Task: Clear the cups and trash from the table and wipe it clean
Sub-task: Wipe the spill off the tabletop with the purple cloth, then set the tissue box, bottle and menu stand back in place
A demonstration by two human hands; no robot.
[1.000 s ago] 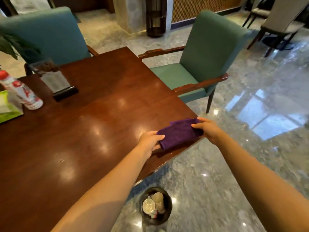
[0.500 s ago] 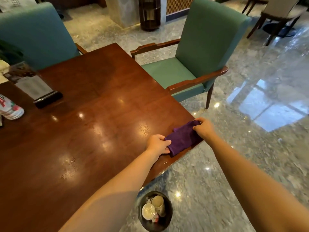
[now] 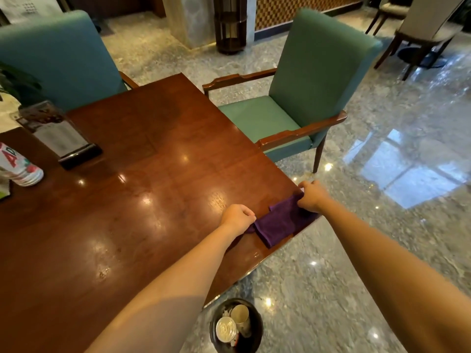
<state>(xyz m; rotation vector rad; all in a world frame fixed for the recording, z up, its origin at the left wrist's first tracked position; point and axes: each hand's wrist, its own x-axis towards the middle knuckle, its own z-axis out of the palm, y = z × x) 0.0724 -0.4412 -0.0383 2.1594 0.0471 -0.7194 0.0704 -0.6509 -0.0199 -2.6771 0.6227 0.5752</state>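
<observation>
Green armchairs on a glossy stone floor

A green armchair (image 3: 316,80) with dark wooden armrests stands at the right, its seat facing left. A second green chair (image 3: 58,59) stands at the far left, with plant leaves (image 3: 20,82) just left of it. Near these, a clear menu stand (image 3: 61,138) sits in a black base. The grey marble floor (image 3: 382,174) mirrors bright windows. Far off are a pale pillar (image 3: 188,19), a dark slatted stand (image 3: 230,24) and pale chairs (image 3: 428,26).

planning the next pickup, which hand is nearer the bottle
Left. The left hand grips the purple cloth at the end toward the bottle; the right hand grips its other end, farther off.
</observation>
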